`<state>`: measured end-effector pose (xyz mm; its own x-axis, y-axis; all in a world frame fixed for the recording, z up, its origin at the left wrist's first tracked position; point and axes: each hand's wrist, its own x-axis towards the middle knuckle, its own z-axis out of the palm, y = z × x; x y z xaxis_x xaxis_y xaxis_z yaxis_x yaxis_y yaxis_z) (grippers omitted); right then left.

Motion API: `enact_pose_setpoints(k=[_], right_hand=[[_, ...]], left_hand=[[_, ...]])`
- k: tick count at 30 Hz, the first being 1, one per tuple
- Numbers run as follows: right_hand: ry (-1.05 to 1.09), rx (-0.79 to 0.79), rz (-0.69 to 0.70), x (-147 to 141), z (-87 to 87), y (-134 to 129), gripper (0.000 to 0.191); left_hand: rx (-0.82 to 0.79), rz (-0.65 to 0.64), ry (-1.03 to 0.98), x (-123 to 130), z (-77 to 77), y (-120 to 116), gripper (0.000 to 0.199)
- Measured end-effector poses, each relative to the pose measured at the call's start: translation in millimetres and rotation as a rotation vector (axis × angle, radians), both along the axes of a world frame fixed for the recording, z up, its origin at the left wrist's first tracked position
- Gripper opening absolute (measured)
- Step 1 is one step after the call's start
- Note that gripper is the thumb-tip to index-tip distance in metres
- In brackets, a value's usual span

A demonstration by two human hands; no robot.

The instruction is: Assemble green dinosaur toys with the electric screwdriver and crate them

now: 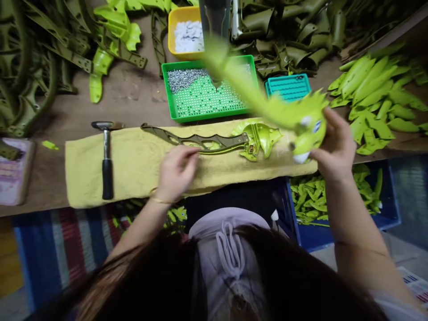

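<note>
My right hand (337, 145) grips a lime-green plastic dragon-head piece (284, 111) by its head end, with a white and blue eye showing. Its long body slants up to the left above the table and is smeared by motion. My left hand (177, 171) is closed, its fingertips at the lower edge of an olive plastic frame piece (214, 142). Whatever the fingers pinch is hidden. That frame lies on a yellow cloth (133, 171), joined at its right end to a hollow lime-green head half (259, 138).
A hammer (107, 165) lies at the cloth's left. Behind are a green basket of screws (210, 113), a yellow tub (172, 31), a teal tray (289, 87) and a blurred upright tool (216, 26). Olive parts (287, 26) and green parts (371, 89) are piled around; a blue crate (294, 214) stands below.
</note>
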<state>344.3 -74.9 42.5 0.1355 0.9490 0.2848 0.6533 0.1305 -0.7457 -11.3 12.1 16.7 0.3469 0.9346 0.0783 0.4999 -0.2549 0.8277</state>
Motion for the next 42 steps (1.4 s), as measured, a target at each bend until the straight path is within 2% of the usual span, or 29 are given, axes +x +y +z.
enact_pose_setpoints(k=[1, 3, 5, 7, 12, 18, 28, 34, 37, 42], right_hand=[[0.072, 0.012, -0.04, 9, -5.9, 4, 0.08], [0.147, 0.046, -0.076, 19, -17.7, 7, 0.079], [0.196, 0.067, -0.082, 21, -27.2, 6, 0.076], [0.241, 0.083, -0.072, 19, -33.3, 2, 0.076], [0.162, 0.047, -0.107, 13, -41.5, -9, 0.075], [0.076, -0.03, -0.102, 14, -55.3, -10, 0.078], [0.149, 0.018, -0.027, 15, -68.0, -9, 0.083], [0.186, 0.006, -0.014, 16, -61.7, -9, 0.082], [0.249, 0.045, 0.009, 18, -52.9, -11, 0.077], [0.251, 0.018, -0.039, 18, -39.1, -11, 0.077]], left_hand=[[0.151, -0.109, 0.06, 20, -4.4, 2, 0.019], [0.355, -0.28, 0.132, 54, -11.9, 8, 0.02], [0.443, -0.368, 0.179, 76, -17.8, 16, 0.02], [0.444, -0.411, 0.215, 87, -22.4, 24, 0.018], [0.375, -0.483, 0.238, 88, -30.2, 33, 0.016], [0.393, -0.473, 0.244, 93, -33.7, 31, 0.016], [0.395, -0.425, 0.253, 99, -36.0, 20, 0.013], [0.473, -0.409, 0.326, 100, -36.8, 13, 0.02], [0.511, -0.451, 0.397, 97, -34.1, 4, 0.019], [0.508, -0.479, 0.458, 97, -33.2, -15, 0.024]])
